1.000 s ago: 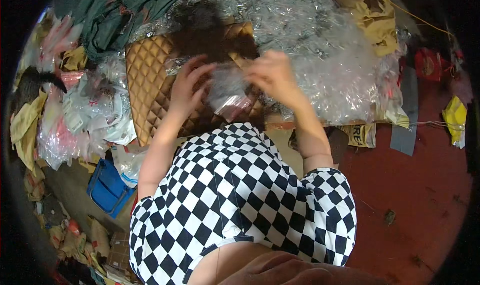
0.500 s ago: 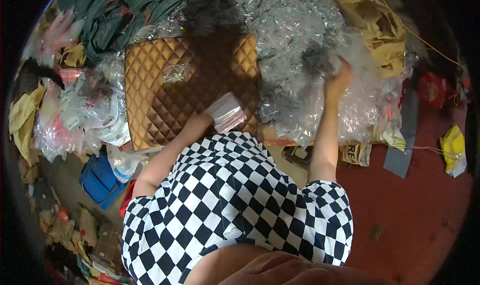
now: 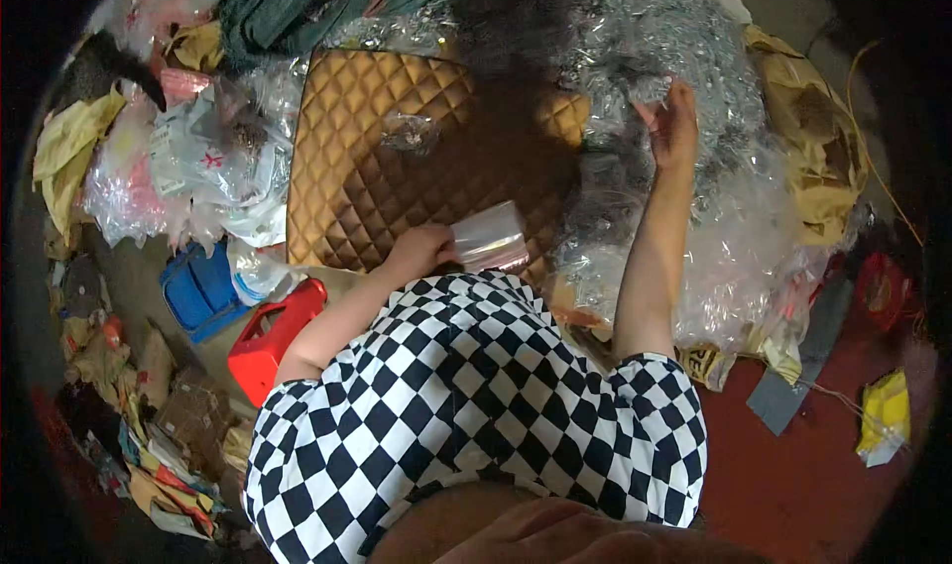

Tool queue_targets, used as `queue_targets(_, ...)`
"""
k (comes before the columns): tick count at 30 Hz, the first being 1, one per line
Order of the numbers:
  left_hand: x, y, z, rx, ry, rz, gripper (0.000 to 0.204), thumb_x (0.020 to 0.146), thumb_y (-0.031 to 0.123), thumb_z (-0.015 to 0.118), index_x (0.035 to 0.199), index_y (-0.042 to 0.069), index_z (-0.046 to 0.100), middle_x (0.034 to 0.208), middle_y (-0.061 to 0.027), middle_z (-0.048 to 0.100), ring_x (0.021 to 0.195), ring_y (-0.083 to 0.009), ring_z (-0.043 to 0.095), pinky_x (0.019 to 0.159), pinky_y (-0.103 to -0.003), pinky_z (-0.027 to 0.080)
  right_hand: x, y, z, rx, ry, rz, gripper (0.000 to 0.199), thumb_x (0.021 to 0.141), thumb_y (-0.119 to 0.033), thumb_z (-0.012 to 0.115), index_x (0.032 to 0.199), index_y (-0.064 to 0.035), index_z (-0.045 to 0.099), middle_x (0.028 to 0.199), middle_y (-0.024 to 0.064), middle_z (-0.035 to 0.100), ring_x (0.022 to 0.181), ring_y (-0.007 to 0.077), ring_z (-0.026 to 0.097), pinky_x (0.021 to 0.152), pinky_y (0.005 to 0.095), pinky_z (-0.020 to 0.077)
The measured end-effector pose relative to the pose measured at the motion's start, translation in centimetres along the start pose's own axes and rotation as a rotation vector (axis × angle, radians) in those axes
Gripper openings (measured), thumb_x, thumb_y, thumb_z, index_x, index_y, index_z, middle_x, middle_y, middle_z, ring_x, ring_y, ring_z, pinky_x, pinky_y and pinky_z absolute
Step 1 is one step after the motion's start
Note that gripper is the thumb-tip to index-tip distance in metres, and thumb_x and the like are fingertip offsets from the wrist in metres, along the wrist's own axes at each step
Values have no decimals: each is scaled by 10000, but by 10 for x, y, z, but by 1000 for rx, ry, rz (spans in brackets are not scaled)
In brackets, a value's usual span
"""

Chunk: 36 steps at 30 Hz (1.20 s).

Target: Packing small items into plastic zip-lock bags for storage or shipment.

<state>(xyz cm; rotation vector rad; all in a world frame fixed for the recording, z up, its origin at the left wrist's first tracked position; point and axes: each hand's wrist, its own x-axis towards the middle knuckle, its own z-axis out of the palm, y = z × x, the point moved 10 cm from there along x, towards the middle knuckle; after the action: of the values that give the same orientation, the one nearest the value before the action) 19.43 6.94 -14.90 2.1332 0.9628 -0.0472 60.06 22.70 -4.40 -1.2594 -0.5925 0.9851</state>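
Note:
My left hand (image 3: 421, 250) is closed on the left end of a stack of clear plastic bags (image 3: 491, 239), just in front of my checked shirt. Under it lies a brown quilted mat (image 3: 347, 187). Further up the mat rests a small clear packet (image 3: 411, 134); its contents are too small to name. My right hand (image 3: 675, 128) is stretched over the big heap of small clear packets (image 3: 729, 158) right of the mat. Its thumb and fingers stand apart, with shiny clear plastic between and behind them. No packet can be made out as gripped there.
Plastic bags (image 3: 208, 153) crowd the left side, below a dark green cloth (image 3: 283, 14). Brown paper (image 3: 813, 128) borders the heap on the right. A red plastic stool (image 3: 268, 341) and a blue one (image 3: 198, 291) stand at the lower left. A yellow packet (image 3: 883, 410) is at the far right.
The whole view has shifted, and the mat now sits further right in it. My right hand has moved further up and inward over the heap. My left hand still grips the bags.

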Motion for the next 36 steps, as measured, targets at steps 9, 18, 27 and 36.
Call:
queue_targets(9,3,17,-102,-228,391,77,171,842,134,630,995,120,707,840,-124,607,850,-322,601,726,-411,486,10,83,235,-867,-589,-235,372,905,-163,636,1246,-31,568,1139,64,647,1018,186,620,906,321,491)
queue_targets(18,-29,-21,-163,-399,466,-261,119,846,148,637,919,103,721,804,-110,606,804,-303,602,699,-391,477,100,162,333,-1346,-444,-511,344,906,-133,600,1240,-58,582,1178,74,626,1048,196,607,914,329,485)
queue_targets(27,-62,-59,-144,-198,441,-158,181,776,221,759,808,66,671,819,-97,619,790,-288,610,672,-371,478,-3,106,223,-656,-496,-348,369,893,-98,558,1261,-87,574,1255,58,572,1036,190,598,894,316,480)
queue_targets(36,-125,-31,-232,335,1061,-121,133,768,148,727,873,108,655,901,-85,578,936,-270,573,985,-462,406,-124,191,237,-804,-645,184,530,833,-267,637,1304,-56,515,1255,169,547,1075,302,582,902,384,497)
